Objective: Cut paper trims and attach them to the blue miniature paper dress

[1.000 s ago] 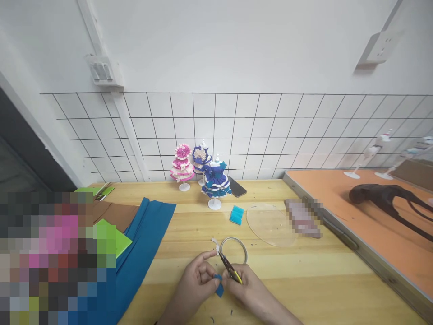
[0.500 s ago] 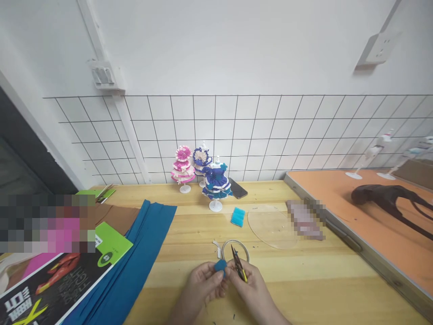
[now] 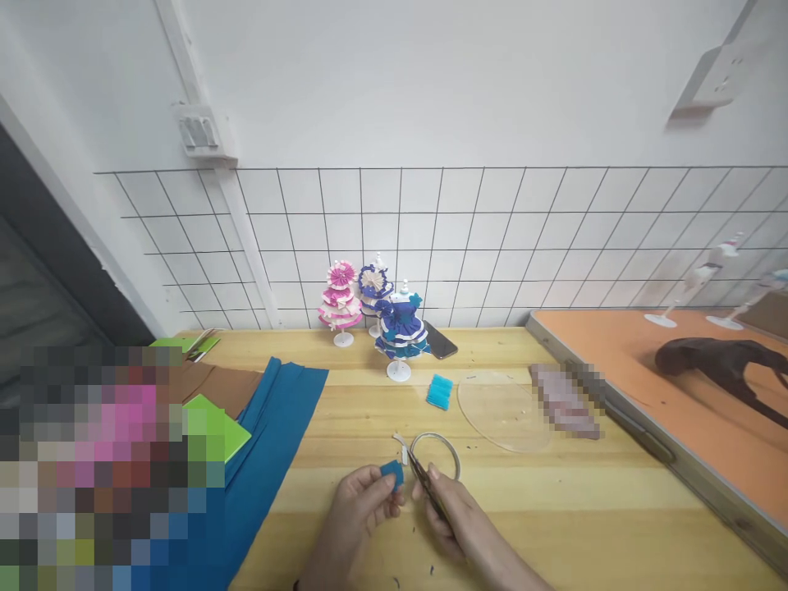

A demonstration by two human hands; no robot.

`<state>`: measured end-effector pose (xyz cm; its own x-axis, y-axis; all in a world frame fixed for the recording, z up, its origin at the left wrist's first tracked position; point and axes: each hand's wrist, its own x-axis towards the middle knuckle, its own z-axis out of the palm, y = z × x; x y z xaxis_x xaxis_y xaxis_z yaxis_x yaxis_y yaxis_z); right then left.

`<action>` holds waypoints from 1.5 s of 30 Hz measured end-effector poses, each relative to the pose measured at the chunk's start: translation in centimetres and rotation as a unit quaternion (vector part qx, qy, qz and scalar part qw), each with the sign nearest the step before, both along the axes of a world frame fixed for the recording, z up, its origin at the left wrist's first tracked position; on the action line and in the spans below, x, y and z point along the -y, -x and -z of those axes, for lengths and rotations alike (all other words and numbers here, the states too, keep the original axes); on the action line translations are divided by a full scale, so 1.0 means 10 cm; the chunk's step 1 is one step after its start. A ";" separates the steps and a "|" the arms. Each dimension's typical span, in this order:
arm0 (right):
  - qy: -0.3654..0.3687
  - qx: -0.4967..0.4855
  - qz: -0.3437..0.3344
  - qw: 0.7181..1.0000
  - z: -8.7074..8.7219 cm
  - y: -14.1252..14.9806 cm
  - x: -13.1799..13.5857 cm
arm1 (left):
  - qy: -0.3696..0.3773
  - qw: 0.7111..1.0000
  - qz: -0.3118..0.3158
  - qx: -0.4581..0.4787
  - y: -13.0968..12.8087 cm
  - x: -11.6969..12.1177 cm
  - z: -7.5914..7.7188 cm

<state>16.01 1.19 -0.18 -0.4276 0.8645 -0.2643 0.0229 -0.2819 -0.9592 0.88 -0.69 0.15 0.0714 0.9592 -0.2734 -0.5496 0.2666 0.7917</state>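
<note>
Blue fabric scrap (image 3: 391, 473), likely light, soft and best held by an edge, we pinch in our left hand (image 3: 360, 505), right hand (image 3: 454, 510) gripping snips (image 3: 421, 474).

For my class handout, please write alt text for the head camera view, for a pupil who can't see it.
A person's left hand pinches a small blue piece while the right hand holds a slim pointed tool over a wooden table. Beyond stand three miniature ruffled dresses; blue fabric lies at left.
</note>
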 end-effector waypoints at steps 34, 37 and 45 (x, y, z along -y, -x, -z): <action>-0.067 0.024 -0.060 0.996 -0.12 0.09 0.13 | -0.064 0.976 0.011 -0.209 -0.04 0.00 -0.08; -0.061 0.016 -0.062 0.996 -0.13 0.09 0.14 | -0.062 0.977 0.013 -0.204 -0.05 0.00 -0.07; -0.053 0.003 -0.067 0.996 -0.12 0.10 0.12 | -0.063 0.980 0.021 -0.189 -0.04 0.01 -0.04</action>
